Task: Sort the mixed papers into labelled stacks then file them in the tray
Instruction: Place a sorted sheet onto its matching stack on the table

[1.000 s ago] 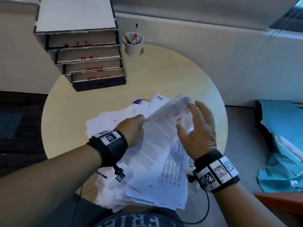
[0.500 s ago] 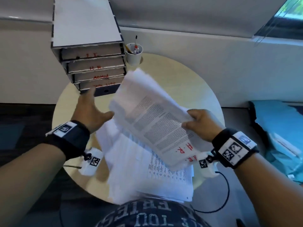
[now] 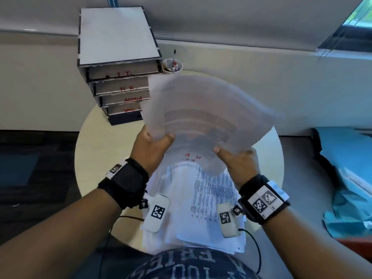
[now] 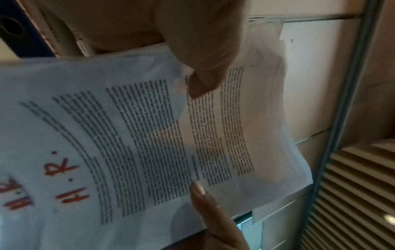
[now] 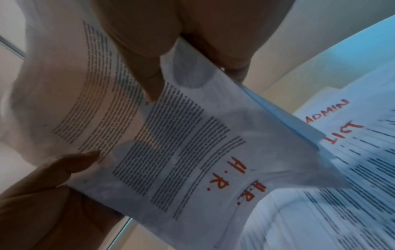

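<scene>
Both hands hold a sheaf of printed papers marked "H.R." in red (image 3: pixel 203 121) (image 4: pixel 149 135) (image 5: pixel 171 143) up in the air over the round table (image 3: pixel 94 150). My left hand (image 3: pixel 156 142) pinches the sheaf's near left edge; my right hand (image 3: pixel 239 158) pinches its near right edge. The sheaf's far end points toward the stacked file tray (image 3: pixel 120 85), whose slots are labelled I.T., H.R., ADMIN and a fourth I cannot read. The sheaf's far left corner hides the right end of the tray's lower slots. A heap of mixed papers (image 3: pixel 201 208) lies on the table below the hands.
A white cup of pens (image 3: pixel 173 66) stands right of the tray at the table's back edge. A beige wall runs behind the table. Blue-green cloth (image 3: pixel 346 178) lies on the right. A sheet marked ADMIN (image 5: pixel 327 111) shows in the heap below.
My right hand lifted the H.R. sheaf off the heap and swung it toward the tray. The left hand, open half a second ago, now grips the sheaf's left edge.
</scene>
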Demonstrator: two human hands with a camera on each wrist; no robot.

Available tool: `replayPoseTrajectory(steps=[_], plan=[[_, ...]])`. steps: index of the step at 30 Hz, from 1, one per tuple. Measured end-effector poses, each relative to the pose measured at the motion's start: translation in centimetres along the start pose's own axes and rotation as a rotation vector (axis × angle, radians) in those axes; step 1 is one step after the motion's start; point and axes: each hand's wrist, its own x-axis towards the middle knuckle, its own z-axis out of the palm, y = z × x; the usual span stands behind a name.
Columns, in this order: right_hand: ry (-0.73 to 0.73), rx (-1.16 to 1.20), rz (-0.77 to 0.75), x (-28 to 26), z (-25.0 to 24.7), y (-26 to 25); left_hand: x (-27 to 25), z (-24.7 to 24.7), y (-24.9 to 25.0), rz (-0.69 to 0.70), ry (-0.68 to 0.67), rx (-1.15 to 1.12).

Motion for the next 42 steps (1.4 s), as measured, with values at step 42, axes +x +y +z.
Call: replayPoseTrajectory(steps=[42], plan=[[-0.769, -1.285, -0.597, 1.8, 12.7, -6.1, -3.8, -15.1, -0.5, -0.013, -0.145, 0.263]])
